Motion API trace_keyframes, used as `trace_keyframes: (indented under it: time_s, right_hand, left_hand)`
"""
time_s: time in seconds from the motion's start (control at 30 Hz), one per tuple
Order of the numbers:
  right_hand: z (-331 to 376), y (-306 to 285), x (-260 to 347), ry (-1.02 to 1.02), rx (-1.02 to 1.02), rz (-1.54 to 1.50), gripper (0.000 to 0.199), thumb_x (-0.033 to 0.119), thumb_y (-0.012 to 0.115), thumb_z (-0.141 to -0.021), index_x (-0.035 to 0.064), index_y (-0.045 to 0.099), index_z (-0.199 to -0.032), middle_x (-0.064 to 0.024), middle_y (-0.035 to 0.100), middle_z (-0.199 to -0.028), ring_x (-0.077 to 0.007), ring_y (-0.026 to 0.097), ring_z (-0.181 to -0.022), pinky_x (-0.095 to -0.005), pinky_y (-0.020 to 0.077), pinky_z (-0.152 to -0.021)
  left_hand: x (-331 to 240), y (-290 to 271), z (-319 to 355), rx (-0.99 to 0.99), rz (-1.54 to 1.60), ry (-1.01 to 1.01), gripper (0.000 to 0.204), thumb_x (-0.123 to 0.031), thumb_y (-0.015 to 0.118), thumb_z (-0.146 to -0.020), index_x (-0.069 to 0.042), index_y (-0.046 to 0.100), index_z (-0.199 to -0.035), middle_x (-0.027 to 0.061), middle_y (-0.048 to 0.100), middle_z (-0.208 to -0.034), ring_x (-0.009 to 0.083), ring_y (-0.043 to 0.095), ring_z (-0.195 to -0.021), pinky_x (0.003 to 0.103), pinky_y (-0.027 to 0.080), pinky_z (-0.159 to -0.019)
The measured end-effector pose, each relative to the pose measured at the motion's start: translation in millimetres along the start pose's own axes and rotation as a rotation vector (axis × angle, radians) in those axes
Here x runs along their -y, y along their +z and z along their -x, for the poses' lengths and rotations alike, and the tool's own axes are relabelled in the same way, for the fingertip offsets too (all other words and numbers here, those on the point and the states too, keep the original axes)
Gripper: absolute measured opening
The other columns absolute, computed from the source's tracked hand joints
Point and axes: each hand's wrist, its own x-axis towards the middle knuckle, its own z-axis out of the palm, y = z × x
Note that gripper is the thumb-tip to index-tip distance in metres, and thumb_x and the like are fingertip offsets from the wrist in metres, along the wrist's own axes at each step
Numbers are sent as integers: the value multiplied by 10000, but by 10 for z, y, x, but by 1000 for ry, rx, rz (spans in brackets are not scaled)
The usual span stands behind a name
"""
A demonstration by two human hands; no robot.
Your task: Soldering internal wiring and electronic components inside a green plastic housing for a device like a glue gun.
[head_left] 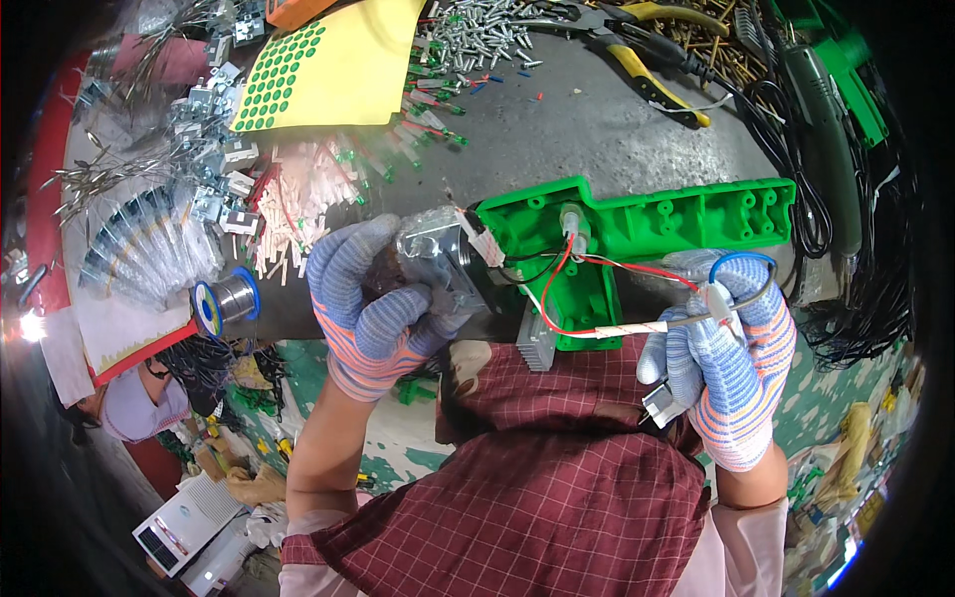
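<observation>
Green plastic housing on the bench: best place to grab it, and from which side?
Probably the long bare arm of the green housing, taken from the far side across its width. That stretch is straight, narrow and clear. The near end is crowded: the left hand grips the clear motor block there, and red and black wires run to the right hand.

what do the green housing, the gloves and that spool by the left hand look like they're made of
Green housing: moulded plastic, by the look; even glossy colour, cast screw posts and ribs.
Gloves, on left hand and right hand: knitted fabric, striped blue, white and orange; ribbed weave shows.
Spool: shiny grey metal wire, probably solder, wound on a blue-rimmed reel, likely plastic.
</observation>
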Motion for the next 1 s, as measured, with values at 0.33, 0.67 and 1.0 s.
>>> trace_keyframes:
  time_s: [0.33, 0.67, 1.0]
  right_hand:
    - [-24, 29, 182, 119, -58, 233, 280, 129, 621, -919, -11, 540, -1148, -194, 652, -1027, -147, 594, -546, -298, 541, -502]
    - [-46, 45, 112, 38, -4, 111, 278, 154, 596, -940, -49, 561, -1127, -105, 624, -721, -135, 543, -457, -272, 515, -475]
    - [-145, 143, 93, 180, 174, 160, 258, 139, 614, -948, -6, 673, -1153, -16, 664, -804, -80, 591, -621, -211, 468, -573]
  left_hand:
    - [91, -9, 95, 12, -24, 70, 247, -179, 851, -690, -119, 619, -751, 171, 469, -1422, 382, 528, -1202, 477, 437, -991]
    - [61, 37, 48, -33, -2, 62, 354, -254, 869, -673, -192, 567, -848, 183, 576, -1290, 382, 567, -1030, 466, 471, -824]
    - [59, -12, -46, 51, 6, 68, 374, -308, 870, -724, -141, 574, -878, 200, 539, -1305, 364, 564, -1098, 492, 465, -918]
